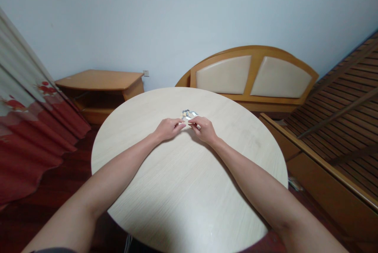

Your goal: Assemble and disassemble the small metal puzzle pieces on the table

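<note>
Both of my hands rest near the middle of a round pale wooden table (183, 190). My left hand (168, 128) and my right hand (204, 128) meet fingertip to fingertip. Their fingers are curled in a pinch around a small cluster of grey, silver and tan pieces (188, 114). The pieces are too small to name. Part of the cluster lies on the tabletop just beyond my fingertips.
An orange wooden side table (100, 82) stands against the wall at back left. A padded wooden headboard (251, 76) leans on the wall behind the table. A slatted bed frame (339, 127) lies at right. A red floral curtain (29, 127) hangs at left.
</note>
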Demonstrator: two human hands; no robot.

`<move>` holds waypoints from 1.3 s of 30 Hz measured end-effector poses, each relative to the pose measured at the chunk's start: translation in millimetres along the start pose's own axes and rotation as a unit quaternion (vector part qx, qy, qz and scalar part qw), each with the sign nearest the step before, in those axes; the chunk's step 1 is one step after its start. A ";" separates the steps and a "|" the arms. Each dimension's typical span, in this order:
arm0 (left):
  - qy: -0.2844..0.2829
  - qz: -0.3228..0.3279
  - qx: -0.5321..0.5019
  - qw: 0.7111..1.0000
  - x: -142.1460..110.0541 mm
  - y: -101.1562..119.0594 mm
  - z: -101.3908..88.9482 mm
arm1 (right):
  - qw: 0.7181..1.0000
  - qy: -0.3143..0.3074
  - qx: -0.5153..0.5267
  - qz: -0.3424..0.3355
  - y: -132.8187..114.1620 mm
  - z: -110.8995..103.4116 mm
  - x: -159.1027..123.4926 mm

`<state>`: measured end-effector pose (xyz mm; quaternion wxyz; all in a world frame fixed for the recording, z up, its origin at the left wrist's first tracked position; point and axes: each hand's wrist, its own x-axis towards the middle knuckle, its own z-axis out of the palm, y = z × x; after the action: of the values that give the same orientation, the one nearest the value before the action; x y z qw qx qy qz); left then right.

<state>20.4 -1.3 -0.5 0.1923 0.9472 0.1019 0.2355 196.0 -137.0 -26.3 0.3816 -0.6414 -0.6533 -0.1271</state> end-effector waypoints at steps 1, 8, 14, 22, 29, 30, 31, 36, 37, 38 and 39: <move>-0.002 0.003 -0.001 1.000 0.0 0.4 -0.1 | 1.000 0.000 0.002 -0.004 0.3 0.2 0.0; 0.002 0.007 0.003 1.000 1.2 -2.6 2.8 | 1.000 -0.019 -0.006 0.001 -0.9 -0.9 -0.2; 0.013 -0.003 0.007 1.000 0.9 -3.6 3.4 | 0.999 -0.051 -0.015 0.006 -4.1 -3.5 -0.4; 0.024 0.009 -0.002 1.000 0.2 -2.3 1.8 | 0.998 -0.062 -0.020 0.011 -7.3 -5.7 1.1; 0.032 0.000 0.006 0.999 0.1 -4.4 3.9 | 0.998 -0.054 -0.015 0.006 -6.8 -5.5 1.1; 0.033 -0.001 0.007 0.999 0.0 -4.2 3.8 | 0.999 -0.051 -0.016 0.005 -6.5 -5.1 0.9; 0.032 -0.002 0.007 0.999 -0.1 -4.0 3.5 | 0.999 -0.048 -0.016 0.005 -6.1 -4.7 0.6; 0.026 -0.009 0.013 1.000 0.6 -4.6 3.0 | 1.000 -0.017 -0.003 -0.013 -3.4 -1.3 -0.3; 0.024 -0.010 0.014 1.000 0.9 -5.0 3.2 | 1.000 -0.010 0.003 -0.018 -3.2 -0.8 -0.3; 0.023 -0.011 0.013 1.000 1.2 -5.4 3.4 | 1.000 -0.003 0.007 -0.023 -3.3 -0.5 -0.3; 0.020 -0.010 0.012 1.000 1.4 -5.7 3.6 | 1.000 0.003 0.012 -0.027 -3.7 -0.3 -0.3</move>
<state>22.8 3.1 -5.3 0.1813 0.9435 0.1182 0.2508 192.7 -138.0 -25.1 0.3875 -0.6187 -0.6706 -0.1314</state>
